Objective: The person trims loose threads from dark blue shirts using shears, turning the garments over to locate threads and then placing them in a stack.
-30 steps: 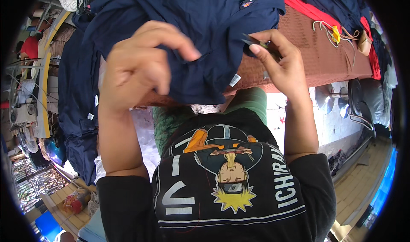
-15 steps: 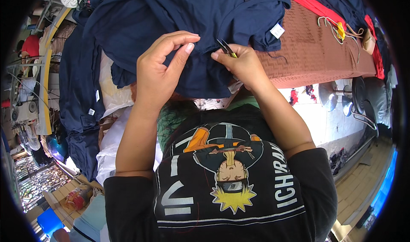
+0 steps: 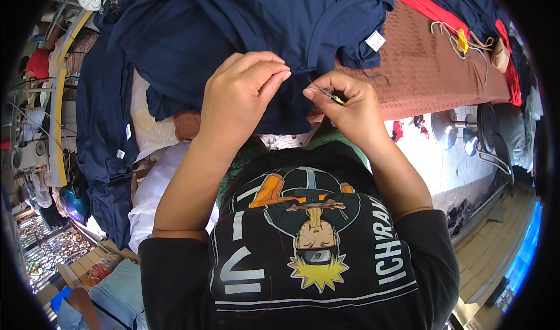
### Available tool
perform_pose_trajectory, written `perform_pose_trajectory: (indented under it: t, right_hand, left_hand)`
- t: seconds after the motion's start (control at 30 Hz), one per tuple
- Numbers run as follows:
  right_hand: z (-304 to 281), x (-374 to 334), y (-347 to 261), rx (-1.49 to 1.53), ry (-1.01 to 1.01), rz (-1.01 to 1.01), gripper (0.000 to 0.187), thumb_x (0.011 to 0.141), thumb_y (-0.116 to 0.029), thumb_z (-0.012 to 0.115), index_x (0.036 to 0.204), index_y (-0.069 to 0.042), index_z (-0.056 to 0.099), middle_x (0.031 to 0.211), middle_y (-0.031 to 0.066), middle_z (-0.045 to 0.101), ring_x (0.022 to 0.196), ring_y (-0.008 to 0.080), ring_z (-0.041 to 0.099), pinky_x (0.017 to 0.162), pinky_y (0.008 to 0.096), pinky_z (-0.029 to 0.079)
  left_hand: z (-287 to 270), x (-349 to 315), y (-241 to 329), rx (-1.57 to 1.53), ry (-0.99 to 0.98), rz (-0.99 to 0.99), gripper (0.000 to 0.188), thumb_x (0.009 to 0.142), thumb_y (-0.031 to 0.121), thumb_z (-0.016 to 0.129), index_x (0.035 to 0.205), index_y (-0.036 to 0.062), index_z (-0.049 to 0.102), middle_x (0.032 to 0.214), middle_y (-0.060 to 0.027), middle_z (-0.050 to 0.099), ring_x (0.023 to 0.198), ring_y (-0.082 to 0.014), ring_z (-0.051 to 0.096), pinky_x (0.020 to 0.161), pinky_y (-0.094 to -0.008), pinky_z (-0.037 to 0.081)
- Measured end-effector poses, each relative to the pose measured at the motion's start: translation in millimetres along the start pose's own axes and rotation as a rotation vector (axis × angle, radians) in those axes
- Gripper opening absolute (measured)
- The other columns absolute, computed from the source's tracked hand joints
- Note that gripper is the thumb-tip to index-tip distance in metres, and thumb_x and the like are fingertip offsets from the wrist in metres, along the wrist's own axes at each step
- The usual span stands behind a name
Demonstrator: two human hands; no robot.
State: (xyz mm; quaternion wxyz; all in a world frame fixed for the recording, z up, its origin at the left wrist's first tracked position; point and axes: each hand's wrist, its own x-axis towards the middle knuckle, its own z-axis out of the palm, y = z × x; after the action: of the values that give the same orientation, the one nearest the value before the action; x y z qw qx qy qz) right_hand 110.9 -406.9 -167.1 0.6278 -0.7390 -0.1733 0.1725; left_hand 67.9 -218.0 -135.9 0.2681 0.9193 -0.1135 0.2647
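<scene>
Navy garment (image 3: 245, 27) drapes over the near edge of the brown-covered table (image 3: 431, 62). Over it, the right hand (image 3: 353, 102) pinches small snips (image 3: 336, 99); the left hand (image 3: 245, 91) has thumb and fingertips together, holding what I cannot tell.

Your brown-covered table (image 3: 420, 67), toward its right edge: red cloth (image 3: 429, 6), yellow piece (image 3: 462, 41) among pale cords, small beige item (image 3: 500, 56). White plastic (image 3: 154, 199) sits below your near edge, left.
</scene>
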Motion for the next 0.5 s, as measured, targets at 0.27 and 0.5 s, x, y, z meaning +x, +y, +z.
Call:
perform_pose_trajectory:
  t: [0.27,0.5]
  right_hand:
    - [-0.1,-3.7,-0.8,-0.004,0.013,-0.071,0.006,0.086,-0.008,0.068,0.088,-0.003,0.066,0.062,-0.0006,0.059,0.056,0.0047,0.058,0.050,0.0215,0.047]
    - [-0.1,-8.7,-9.8,-0.042,0.012,-0.134,0.010,0.081,-0.004,0.070,0.091,-0.002,0.067,0.069,0.0037,0.064,0.062,0.0070,0.061,0.057,0.0241,0.048]
  left_hand:
    - [-4.5,-6.1,0.2,-0.229,-0.056,-0.162,0.017,0.077,0.007,0.072,0.093,0.0066,0.069,0.094,-0.0046,0.068,0.082,-0.0205,0.065,0.070,-0.0295,0.051]
    - [8.6,11.0,6.6,0.089,0.020,0.306,0.028,0.070,0.003,0.071,0.097,0.0130,0.070,0.101,-0.0006,0.065,0.081,-0.0212,0.063,0.073,-0.0313,0.050]
